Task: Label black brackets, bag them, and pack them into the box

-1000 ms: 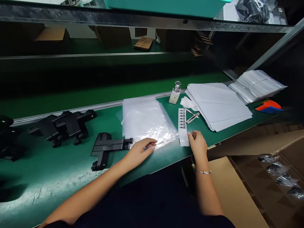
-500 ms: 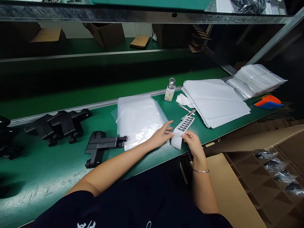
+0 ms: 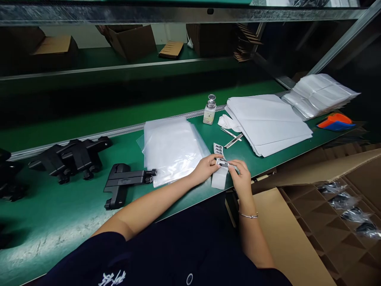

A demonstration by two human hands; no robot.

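Head cam | L hand (image 3: pixel 206 168) & R hand (image 3: pixel 242 179) are pinching label strip (image 3: pixel 219 180), fingers near-closed | plastic bags (image 3: pixel 171 149) are lying at strip's 10 o'clk, bottle (image 3: pixel 209 113) standing at 12

One label strip (image 3: pixel 220 175), white with black printed blocks at its far portion and a blank near portion, is held between the fingertips of the left hand (image 3: pixel 205 167) and right hand (image 3: pixel 241 179), near the front edge of the green worktop (image 3: pixel 68 202). The strip is bent at the fingers, its printed end pointing away from the person and its blank end towards the front edge; contact with the surface cannot be determined.
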